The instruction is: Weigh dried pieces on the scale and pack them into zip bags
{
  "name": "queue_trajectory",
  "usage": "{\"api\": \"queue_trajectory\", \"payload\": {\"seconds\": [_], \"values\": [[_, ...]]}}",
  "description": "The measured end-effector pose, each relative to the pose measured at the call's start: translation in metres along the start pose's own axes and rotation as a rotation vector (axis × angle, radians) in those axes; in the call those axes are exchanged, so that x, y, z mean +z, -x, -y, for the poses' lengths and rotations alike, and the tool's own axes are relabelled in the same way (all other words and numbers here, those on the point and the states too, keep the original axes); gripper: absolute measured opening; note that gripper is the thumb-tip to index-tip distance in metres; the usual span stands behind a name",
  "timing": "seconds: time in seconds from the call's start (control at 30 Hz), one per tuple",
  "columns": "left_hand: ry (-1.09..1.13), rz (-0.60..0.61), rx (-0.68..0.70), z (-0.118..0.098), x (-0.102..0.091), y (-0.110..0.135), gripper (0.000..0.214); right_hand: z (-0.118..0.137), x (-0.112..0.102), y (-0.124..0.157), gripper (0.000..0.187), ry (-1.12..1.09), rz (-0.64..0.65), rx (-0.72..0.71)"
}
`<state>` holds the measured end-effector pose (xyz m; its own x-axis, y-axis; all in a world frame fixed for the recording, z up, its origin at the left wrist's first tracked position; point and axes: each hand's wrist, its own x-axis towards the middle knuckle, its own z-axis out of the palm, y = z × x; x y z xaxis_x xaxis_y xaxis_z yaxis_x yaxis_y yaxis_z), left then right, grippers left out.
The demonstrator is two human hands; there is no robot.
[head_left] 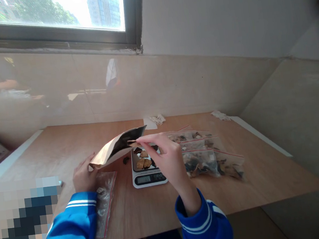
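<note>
While in left hand [83,178], pouch [113,149] at right fingertips [139,140]

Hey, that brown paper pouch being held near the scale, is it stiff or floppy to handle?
Probably fairly stiff: the pouch holds its shape between the left hand and right hand. Likely light, since fingertips alone pinch its mouth end.

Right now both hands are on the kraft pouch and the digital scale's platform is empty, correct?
No: the head view shows several brown dried pieces on the digital scale, so its platform is not empty. The rest stands: the left hand grips the kraft pouch and the right hand pinches its mouth.
</note>
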<state>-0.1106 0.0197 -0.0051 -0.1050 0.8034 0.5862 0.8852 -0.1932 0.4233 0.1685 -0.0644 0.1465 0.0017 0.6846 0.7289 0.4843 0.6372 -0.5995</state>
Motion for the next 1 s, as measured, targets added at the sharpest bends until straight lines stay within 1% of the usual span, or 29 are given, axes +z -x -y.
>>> {"api": "queue_trajectory", "payload": {"seconds": [0.07, 0.1, 0.13, 0.17, 0.23, 0.33, 0.43, 0.53, 0.63, 0.73, 0.87, 0.93, 1.0], "values": [[-0.095, 0.016, -0.07, -0.001, 0.001, -0.002, 0.033, -0.017, -0.007, 0.011, 0.015, -0.05, -0.163, 0.124], [-0.153, 0.044, -0.105, -0.001, 0.001, -0.003, 0.036, -0.028, -0.01, 0.02, 0.015, -0.059, -0.211, 0.204], [-0.209, 0.088, -0.134, -0.001, 0.001, -0.004, 0.04, -0.04, -0.012, 0.03, 0.016, -0.066, -0.226, 0.286], [-0.255, 0.137, -0.158, -0.001, 0.001, -0.005, 0.046, -0.052, -0.013, 0.041, 0.016, -0.065, -0.226, 0.366], [-0.306, 0.209, -0.189, 0.0, 0.001, -0.007, 0.056, -0.074, -0.012, 0.064, 0.018, -0.042, -0.188, 0.502], [-0.307, 0.226, -0.221, 0.001, 0.001, -0.009, 0.063, -0.097, -0.006, 0.092, 0.02, -0.022, -0.145, 0.616], [-0.261, 0.21, -0.251, 0.0, 0.001, -0.008, 0.065, -0.105, 0.002, 0.103, 0.021, -0.042, -0.136, 0.645], [-0.196, 0.173, -0.282, -0.005, -0.001, -0.007, 0.068, -0.106, 0.01, 0.1, 0.022, -0.046, -0.12, 0.64], [-0.151, 0.173, -0.321, -0.01, -0.004, -0.006, 0.069, -0.106, 0.014, 0.096, 0.022, -0.015, -0.107, 0.628], [-0.146, 0.2, -0.314, -0.012, -0.005, -0.006, 0.07, -0.107, 0.013, 0.098, 0.023, 0.02, -0.126, 0.617], [-0.152, 0.213, -0.299, -0.008, -0.002, -0.005, 0.071, -0.111, 0.006, 0.106, 0.025, 0.053, -0.151, 0.631], [-0.135, 0.188, -0.322, -0.004, 0.0, -0.005, 0.072, -0.114, 0.006, 0.108, 0.024, 0.068, -0.139, 0.644], [-0.095, 0.13, -0.32, -0.002, 0.002, -0.003, 0.071, -0.115, 0.011, 0.105, 0.023, 0.088, -0.117, 0.634]]}}
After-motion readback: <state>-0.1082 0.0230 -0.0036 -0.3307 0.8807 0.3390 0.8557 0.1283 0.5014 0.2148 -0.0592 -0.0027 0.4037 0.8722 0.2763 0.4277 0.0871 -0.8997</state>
